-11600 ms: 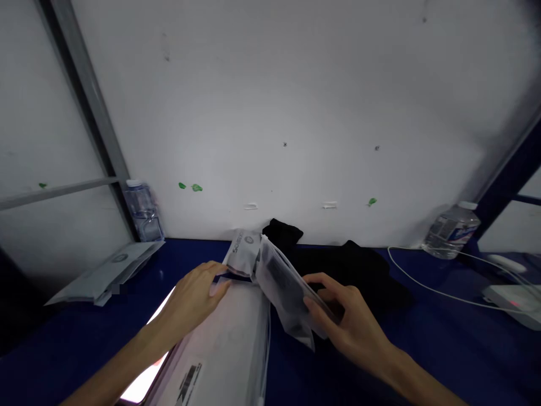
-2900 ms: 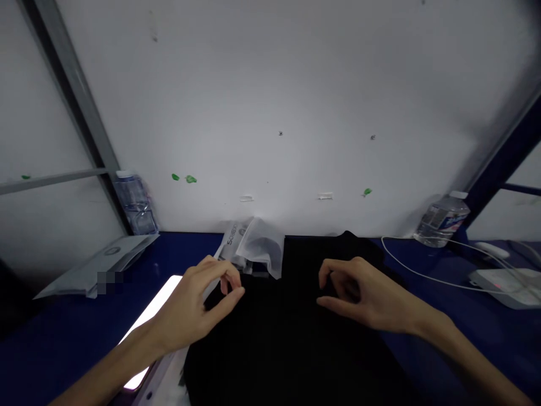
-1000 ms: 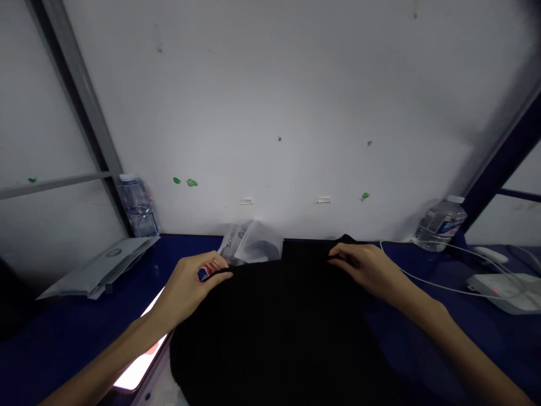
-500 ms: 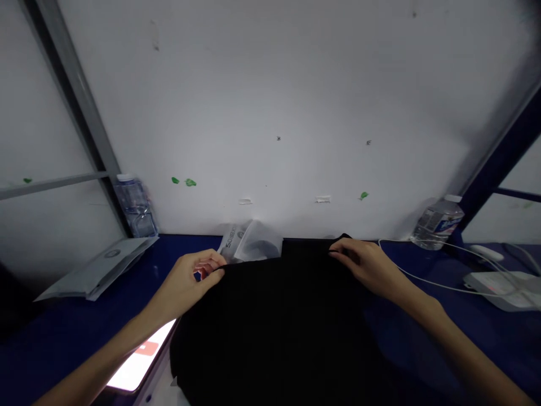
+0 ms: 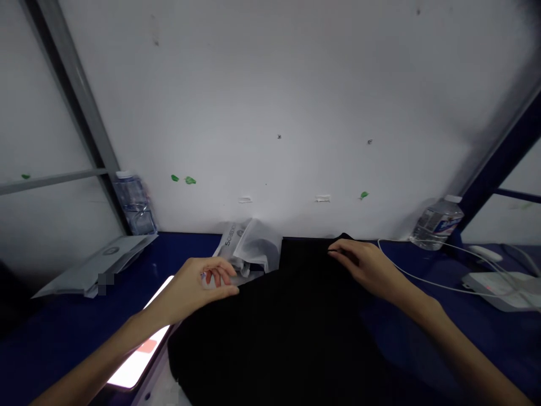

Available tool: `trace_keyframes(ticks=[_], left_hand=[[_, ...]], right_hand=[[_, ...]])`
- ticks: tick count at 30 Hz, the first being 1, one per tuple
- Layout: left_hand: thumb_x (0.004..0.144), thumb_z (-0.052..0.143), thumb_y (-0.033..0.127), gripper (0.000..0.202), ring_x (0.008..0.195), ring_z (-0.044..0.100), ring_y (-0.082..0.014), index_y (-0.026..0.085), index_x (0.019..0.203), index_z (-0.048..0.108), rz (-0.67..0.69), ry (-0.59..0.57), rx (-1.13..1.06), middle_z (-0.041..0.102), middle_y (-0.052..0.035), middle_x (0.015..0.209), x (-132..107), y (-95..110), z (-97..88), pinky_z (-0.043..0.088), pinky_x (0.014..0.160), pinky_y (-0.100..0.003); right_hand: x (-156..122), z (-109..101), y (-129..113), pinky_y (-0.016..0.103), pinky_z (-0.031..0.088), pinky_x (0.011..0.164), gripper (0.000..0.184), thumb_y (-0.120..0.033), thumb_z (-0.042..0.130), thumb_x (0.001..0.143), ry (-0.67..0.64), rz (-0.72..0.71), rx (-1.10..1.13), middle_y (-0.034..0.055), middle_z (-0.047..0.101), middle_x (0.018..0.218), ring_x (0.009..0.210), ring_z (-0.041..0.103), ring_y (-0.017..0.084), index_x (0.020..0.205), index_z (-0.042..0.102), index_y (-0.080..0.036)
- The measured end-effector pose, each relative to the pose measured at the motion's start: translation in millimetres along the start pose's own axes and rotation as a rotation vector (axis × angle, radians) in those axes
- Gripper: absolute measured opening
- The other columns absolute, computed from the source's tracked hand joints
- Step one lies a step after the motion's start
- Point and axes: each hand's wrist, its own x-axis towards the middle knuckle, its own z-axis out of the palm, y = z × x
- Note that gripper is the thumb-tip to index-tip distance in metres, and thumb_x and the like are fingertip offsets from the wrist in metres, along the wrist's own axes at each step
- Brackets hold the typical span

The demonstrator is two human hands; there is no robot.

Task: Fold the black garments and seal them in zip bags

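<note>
Both hands pinch the far edge of a black cloth (image 5: 287, 327) spread on the table (image 5: 54, 332). The left hand (image 5: 198, 287) grips its left corner, apparently; the right hand (image 5: 363, 265) nips the right. A bag (image 5: 253, 248) lies just beyond.

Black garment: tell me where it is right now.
Head view, centre foreground: the black garment lies spread on the blue table, its far edge gripped by the left hand and right hand, with the plastic bags behind.

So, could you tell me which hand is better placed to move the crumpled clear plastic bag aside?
Likely the left hand: it lies beside that clear plastic bag; the right hand pinches the black cloth garment.
</note>
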Motion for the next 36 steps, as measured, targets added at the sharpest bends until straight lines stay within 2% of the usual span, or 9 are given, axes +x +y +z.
trace_keyframes(ticks=[7,10,13,15,21,23,30,33,36], left_hand=[[0.074,0.079,0.040,0.024,0.076,0.061,-0.0193,0.022,0.078,0.065,0.121,-0.125,0.250,0.064,0.0002,0.082,-12.4,10.6,23.6,0.046,0.067,-0.030],[0.079,0.074,0.030,0.014,0.073,0.060,-0.0192,0.021,0.073,0.064,0.168,-0.155,0.346,0.063,-0.0002,0.077,-12.9,6.3,30.0,0.044,0.066,-0.030],[0.081,0.066,0.021,0.009,0.072,0.060,-0.0186,0.021,0.074,0.061,0.174,-0.143,0.371,0.063,0.0003,0.076,-12.6,4.7,27.3,0.044,0.064,-0.030],[0.084,0.061,0.022,0.008,0.073,0.060,-0.0181,0.022,0.076,0.060,0.162,-0.090,0.345,0.063,0.0007,0.077,-12.2,6.0,21.3,0.045,0.065,-0.030],[0.096,0.052,0.035,0.016,0.074,0.062,-0.0179,0.024,0.091,0.062,0.132,0.226,0.268,0.066,0.0006,0.083,-6.7,3.8,1.1,0.047,0.070,-0.030],[0.097,0.052,0.036,0.017,0.076,0.063,-0.0189,0.024,0.094,0.064,0.136,0.290,0.294,0.067,-0.0001,0.085,-5.0,0.4,-2.0,0.047,0.072,-0.031],[0.097,0.052,0.029,0.015,0.083,0.064,-0.0204,0.025,0.098,0.066,0.161,0.389,0.297,0.069,-0.0006,0.091,-3.0,-5.4,-2.9,0.048,0.076,-0.031],[0.096,0.054,0.029,0.016,0.086,0.064,-0.0204,0.027,0.105,0.068,0.168,0.416,0.273,0.070,-0.0005,0.096,-1.7,-4.9,-3.7,0.048,0.077,-0.031],[0.096,0.055,0.030,0.016,0.085,0.064,-0.0198,0.027,0.103,0.069,0.157,0.399,0.279,0.070,0.0001,0.093,-0.1,-5.1,-4.4,0.047,0.077,-0.030]], right_hand=[[0.0,-4.5,-12.3,0.029,0.046,0.056,0.018,-0.031,0.050,0.099,-0.005,0.008,0.005,0.0026,0.073,0.085,0.071,0.067,0.020,0.091,0.065,-0.024],[-0.9,-4.7,-14.1,0.029,0.046,0.056,0.018,-0.031,0.049,0.099,-0.006,0.010,0.015,0.0025,0.073,0.085,0.071,0.067,0.020,0.092,0.065,-0.024],[-1.6,-4.1,-12.4,0.029,0.046,0.056,0.019,-0.032,0.049,0.099,-0.002,0.002,0.009,0.0024,0.073,0.084,0.070,0.067,0.020,0.093,0.065,-0.024],[-1.3,-3.1,-9.5,0.030,0.047,0.056,0.018,-0.032,0.049,0.099,0.015,-0.003,-0.001,0.0031,0.074,0.086,0.070,0.068,0.020,0.095,0.066,-0.024],[0.4,-2.1,-2.3,0.032,0.050,0.062,0.019,-0.029,0.048,0.098,0.078,0.002,-0.046,0.0045,0.075,0.091,0.074,0.070,0.022,0.098,0.066,-0.023],[0.4,-3.0,-2.5,0.033,0.050,0.063,0.020,-0.029,0.047,0.099,0.074,0.002,-0.054,0.0049,0.075,0.091,0.076,0.071,0.023,0.096,0.065,-0.023],[0.0,-3.8,-1.2,0.033,0.052,0.065,0.020,-0.030,0.049,0.098,0.114,-0.026,0.021,0.0051,0.075,0.093,0.075,0.069,0.022,0.099,0.068,-0.024],[-0.9,-4.4,-2.5,0.032,0.050,0.062,0.019,-0.030,0.051,0.098,0.152,-0.017,0.059,0.0044,0.074,0.094,0.068,0.066,0.019,0.103,0.068,-0.024],[-2.2,-5.4,-5.2,0.031,0.049,0.059,0.018,-0.032,0.053,0.098,0.171,0.000,0.078,0.0037,0.074,0.089,0.059,0.062,0.017,0.103,0.068,-0.024]])
